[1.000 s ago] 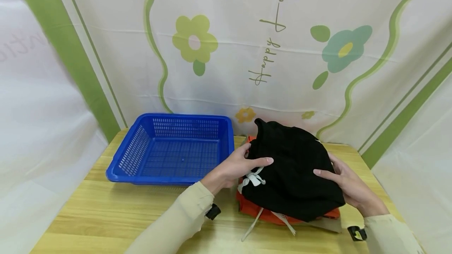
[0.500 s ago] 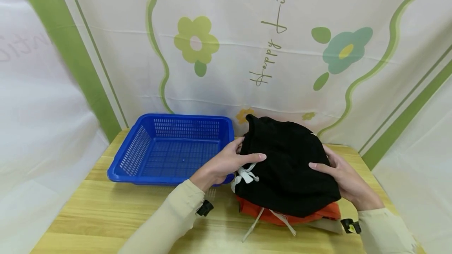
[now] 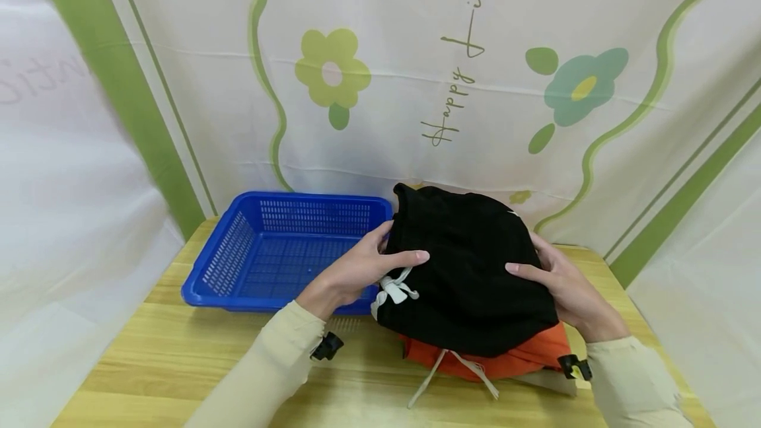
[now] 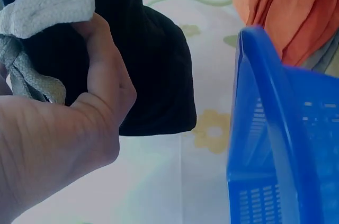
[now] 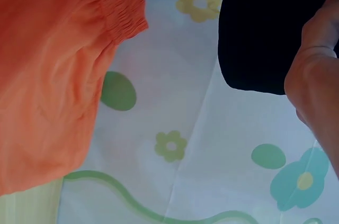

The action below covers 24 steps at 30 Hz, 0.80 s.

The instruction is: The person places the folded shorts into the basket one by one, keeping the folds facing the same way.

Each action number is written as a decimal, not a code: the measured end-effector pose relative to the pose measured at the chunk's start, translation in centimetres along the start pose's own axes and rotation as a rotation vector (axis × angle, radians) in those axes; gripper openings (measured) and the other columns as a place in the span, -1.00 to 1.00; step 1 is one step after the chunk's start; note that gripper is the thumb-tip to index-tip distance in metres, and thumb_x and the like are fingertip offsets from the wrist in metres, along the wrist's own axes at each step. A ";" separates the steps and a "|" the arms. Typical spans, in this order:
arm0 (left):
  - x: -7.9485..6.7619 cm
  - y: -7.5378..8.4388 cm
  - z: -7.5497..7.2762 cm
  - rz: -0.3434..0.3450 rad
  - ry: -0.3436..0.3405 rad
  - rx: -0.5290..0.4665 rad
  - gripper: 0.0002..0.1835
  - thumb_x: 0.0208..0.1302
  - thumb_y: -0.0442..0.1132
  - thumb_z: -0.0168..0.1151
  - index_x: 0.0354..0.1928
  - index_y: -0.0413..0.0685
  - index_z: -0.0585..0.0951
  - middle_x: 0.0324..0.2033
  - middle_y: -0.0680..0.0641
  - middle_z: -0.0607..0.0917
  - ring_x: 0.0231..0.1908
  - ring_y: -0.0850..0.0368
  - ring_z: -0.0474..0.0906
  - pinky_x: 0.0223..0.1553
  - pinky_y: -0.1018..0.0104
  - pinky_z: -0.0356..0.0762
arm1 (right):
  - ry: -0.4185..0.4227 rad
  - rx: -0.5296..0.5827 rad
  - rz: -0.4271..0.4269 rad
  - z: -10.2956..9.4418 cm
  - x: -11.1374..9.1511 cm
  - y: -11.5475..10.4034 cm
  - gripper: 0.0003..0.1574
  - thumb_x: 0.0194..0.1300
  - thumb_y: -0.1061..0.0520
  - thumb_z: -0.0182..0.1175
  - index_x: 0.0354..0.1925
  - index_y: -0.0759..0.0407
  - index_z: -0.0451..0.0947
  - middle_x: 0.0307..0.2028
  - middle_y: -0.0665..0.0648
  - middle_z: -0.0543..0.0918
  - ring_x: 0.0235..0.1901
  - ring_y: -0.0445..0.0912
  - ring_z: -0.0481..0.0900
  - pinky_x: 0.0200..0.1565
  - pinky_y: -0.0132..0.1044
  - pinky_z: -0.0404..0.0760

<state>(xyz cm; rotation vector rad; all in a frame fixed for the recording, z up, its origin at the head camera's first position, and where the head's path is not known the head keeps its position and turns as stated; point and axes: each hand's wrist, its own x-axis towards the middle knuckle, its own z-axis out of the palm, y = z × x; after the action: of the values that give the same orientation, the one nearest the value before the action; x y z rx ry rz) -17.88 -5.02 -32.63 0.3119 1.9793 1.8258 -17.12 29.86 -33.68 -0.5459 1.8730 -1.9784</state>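
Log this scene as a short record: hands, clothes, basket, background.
Left hand: grips black garment near its tied white drawstring
Right hand: grips the garment's opposite side
Orange garment: piled on wooden table, partly hidden by the black one in the head view
Blue basket: on the table, left of the orange garment
Backdrop: white, flower-printed, reads "Happy Life"

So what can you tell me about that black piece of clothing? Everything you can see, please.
The black garment looks like soft, matte fabric, folded into a loose bundle, with a white drawstring tied in a bow near its left edge. The left hand and right hand grip it from opposite sides. It is held up above an orange garment, with its left edge overlapping the blue basket in the head view. What type of garment it is, I can't tell.
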 end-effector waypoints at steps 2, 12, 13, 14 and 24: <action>-0.1 0.1 -0.3 0.018 -0.019 -0.022 0.15 0.26 0.10 0.42 0.65 0.18 -0.17 0.55 -0.15 0.10 0.49 -0.15 0.10 0.40 -0.23 0.15 | -0.007 0.008 -0.008 0.2 0.2 -0.1 -0.15 0.58 0.33 -0.06 0.64 -0.03 -0.12 0.42 0.07 0.37 0.22 0.08 0.57 0.08 0.02 0.63; -0.9 0.3 -2.0 0.085 -0.079 -0.046 -0.01 0.33 0.03 0.37 0.62 0.30 -0.04 0.37 -0.08 0.42 0.34 -0.07 0.39 0.38 -0.19 0.23 | -0.001 -0.005 -0.013 1.5 1.6 -0.6 -0.15 0.57 0.31 -0.01 0.63 -0.04 -0.07 0.46 0.14 0.29 0.24 0.06 0.54 0.10 0.02 0.62; -1.0 0.3 -2.2 0.085 -0.081 -0.048 0.00 0.33 0.03 0.37 0.63 0.29 -0.05 0.37 -0.08 0.42 0.34 -0.06 0.39 0.38 -0.19 0.22 | -0.002 -0.007 -0.013 1.6 1.8 -0.6 -0.14 0.57 0.31 -0.01 0.64 -0.06 -0.08 0.48 0.15 0.27 0.25 0.06 0.54 0.10 0.01 0.62; -1.1 0.3 -2.4 0.086 -0.083 -0.051 0.00 0.34 0.02 0.36 0.63 0.29 -0.06 0.37 -0.08 0.42 0.34 -0.07 0.39 0.39 -0.19 0.22 | -0.002 -0.009 -0.013 1.8 1.9 -0.7 -0.13 0.57 0.31 0.00 0.64 -0.07 -0.09 0.49 0.15 0.24 0.26 0.05 0.53 0.10 0.01 0.61; -2.1 0.7 -4.3 0.097 -0.050 -0.012 0.04 0.32 0.03 0.38 0.63 0.31 -0.10 0.44 -0.04 0.35 0.43 -0.04 0.26 0.43 -0.17 0.13 | -0.048 0.013 -0.042 3.2 3.9 -0.8 -0.14 0.56 0.31 0.00 0.64 -0.06 -0.08 0.51 0.23 0.19 0.28 0.09 0.51 0.13 0.00 0.60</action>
<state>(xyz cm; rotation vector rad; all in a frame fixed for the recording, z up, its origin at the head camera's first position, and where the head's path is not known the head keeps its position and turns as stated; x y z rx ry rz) -18.09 -9.73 -31.45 0.4524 1.9503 1.8691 -18.84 25.20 -32.65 -0.6277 1.8333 -1.9843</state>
